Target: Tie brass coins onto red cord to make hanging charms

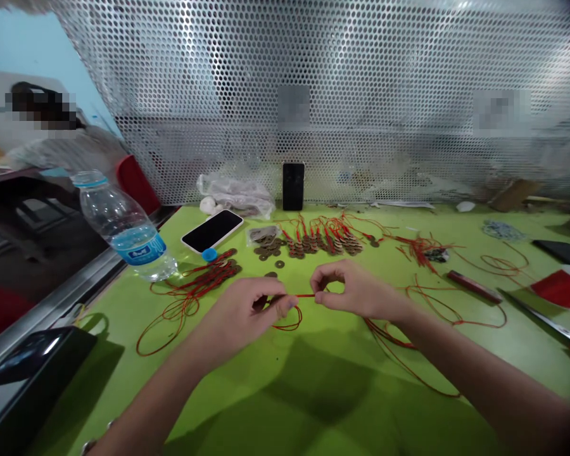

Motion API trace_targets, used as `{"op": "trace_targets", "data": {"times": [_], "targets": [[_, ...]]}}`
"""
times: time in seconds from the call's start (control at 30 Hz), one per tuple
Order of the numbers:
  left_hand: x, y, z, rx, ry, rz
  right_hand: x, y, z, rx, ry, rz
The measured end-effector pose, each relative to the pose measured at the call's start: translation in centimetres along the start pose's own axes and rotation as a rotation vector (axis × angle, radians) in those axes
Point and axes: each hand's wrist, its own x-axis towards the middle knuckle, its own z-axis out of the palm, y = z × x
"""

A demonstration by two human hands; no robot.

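Observation:
Between my two hands a short length of red cord [306,296] is stretched level above the green table [266,392]. My left hand [261,304] pinches one end between thumb and fingers, and a loop of the cord hangs below it. The other end is pinched by the thumb and forefinger of my right hand [344,288]. Just beyond my hands lie rows of holed coins [308,246] tied with red cords. A bundle of corded coins [218,272] rests to the left, its long loops trailing toward me.
An open water bottle [137,240] stands at the left, near a white-edged phone [213,230] and a blue cap [209,254]. A dark phone [293,187] leans upright against the perforated metal screen [361,95]. Scissors [551,323] and a red-handled tool [475,287] lie right. A person sits far left.

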Motion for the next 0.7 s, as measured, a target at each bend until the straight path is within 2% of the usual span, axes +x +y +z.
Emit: {"op": "trace_targets", "data": {"times": [0.17, 0.27, 0.53, 0.63, 0.7], "targets": [[-0.1, -0.5, -0.6, -0.023, -0.032, -0.044, -0.7, 1.8, -1.1, 0.039, -0.001, 0.041], [0.0, -0.8, -1.0, 0.002, -0.034, -0.055, -1.1, 2.2, -1.6, 0.056, -0.044, 0.054], [-0.2, -2.1, -1.8, 0.022, -0.052, -0.1, -1.4, 2.4, -2.2, 0.031, -0.099, 0.051], [-0.5, -2.6, -2.0, 0.064, -0.06, -0.116, -1.3, 2.3, -2.1, -0.012, -0.068, 0.017], [-0.6, -2.5, -1.8, 0.105, -0.019, -0.107, -1.2, 1.8, -1.9, -0.075, -0.032, -0.015]]}}
